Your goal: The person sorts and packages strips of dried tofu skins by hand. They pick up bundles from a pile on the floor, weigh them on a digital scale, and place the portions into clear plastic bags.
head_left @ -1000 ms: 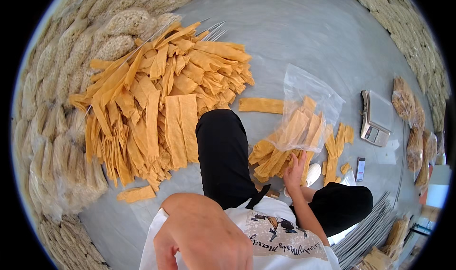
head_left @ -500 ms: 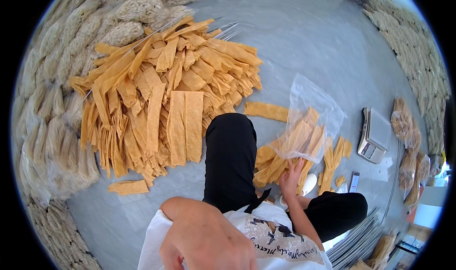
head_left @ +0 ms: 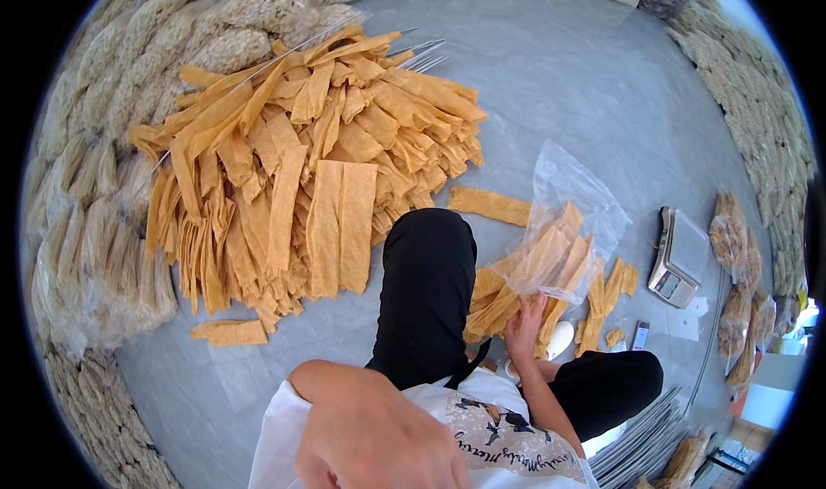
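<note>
My right hand (head_left: pixel 521 332) rests at the lower edge of a clear plastic bag (head_left: pixel 575 179). Its fingers are stretched out over wrinkled, flat yellow-orange strips (head_left: pixel 492 315), some inside the bag and some sticking out. My left hand (head_left: pixel 374 437) is raised close to the camera, its back showing and its fingers mostly hidden at the lower edge. Ahead and to the left spreads a large pile of the same strips (head_left: pixel 327 128), with two broad ones (head_left: pixel 342 227) side by side on its near edge. A single strip (head_left: pixel 489 205) lies left of the bag.
A scale (head_left: pixel 678 257) stands on the grey floor (head_left: pixel 499 59) at right, near a phone (head_left: pixel 640 335). Stacked pale bundles (head_left: pixel 129 67) line the left and back. Bagged brown bundles (head_left: pixel 734 239) lie far right. Thin rods (head_left: pixel 637 442) lie at lower right; others poke from the pile.
The whole view has shifted slightly, so most things sit a little farther right. My right hand remains at the bag's edge, and my left hand stays raised near the camera.
</note>
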The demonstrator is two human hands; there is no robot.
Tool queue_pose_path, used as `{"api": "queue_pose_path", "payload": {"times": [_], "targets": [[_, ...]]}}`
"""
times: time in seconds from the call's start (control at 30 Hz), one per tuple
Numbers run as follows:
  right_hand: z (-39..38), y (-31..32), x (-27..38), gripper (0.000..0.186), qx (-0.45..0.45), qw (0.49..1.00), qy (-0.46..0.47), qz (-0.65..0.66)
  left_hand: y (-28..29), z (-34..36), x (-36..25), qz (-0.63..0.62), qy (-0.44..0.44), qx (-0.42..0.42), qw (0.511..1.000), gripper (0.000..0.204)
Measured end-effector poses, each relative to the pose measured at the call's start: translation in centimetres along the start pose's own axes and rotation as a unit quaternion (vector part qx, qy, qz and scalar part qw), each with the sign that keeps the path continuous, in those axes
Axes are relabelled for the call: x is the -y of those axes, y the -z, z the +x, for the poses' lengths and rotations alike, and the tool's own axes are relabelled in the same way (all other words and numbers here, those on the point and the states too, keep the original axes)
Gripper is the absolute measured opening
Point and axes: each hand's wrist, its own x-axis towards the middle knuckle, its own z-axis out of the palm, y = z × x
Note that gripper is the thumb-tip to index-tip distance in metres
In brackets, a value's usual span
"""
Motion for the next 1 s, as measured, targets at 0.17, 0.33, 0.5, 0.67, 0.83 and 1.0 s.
{"api": "queue_pose_path", "payload": {"times": [0.17,0.33,0.5,0.67,0.83,1.0], "targets": [[0.1,-0.5,0.2,0.054,0.017,1.0,0.006,0.008,3.1,-5.5,-2.2,0.199,-0.012,-0.2,0.959,0.016],[0.1,-0.5,-0.2,0.053,0.013,1.0,-0.009,-0.002,12.0,-26.7,-2.3,0.519,0.217,-0.702,0.436,0.087],[0.0,-0.3,-0.7,0.055,0.016,1.0,-0.02,-0.002,13.1,-38.8,1.2,0.533,0.605,-0.591,0.031,0.14],[0.0,-0.5,-1.5,0.054,0.016,1.0,-0.026,0.003,12.7,-36.4,4.9,0.494,0.69,-0.529,-0.008,0.141],[-0.2,-0.7,-1.6,0.055,0.049,0.997,-0.056,0.004,12.4,-39.1,6.7,0.535,0.647,-0.542,-0.036,0.133],[-0.3,-0.9,-1.8,0.054,0.068,0.996,-0.053,-0.022,11.5,-40.1,5.7,0.517,0.603,-0.606,0.046,0.106]]}}
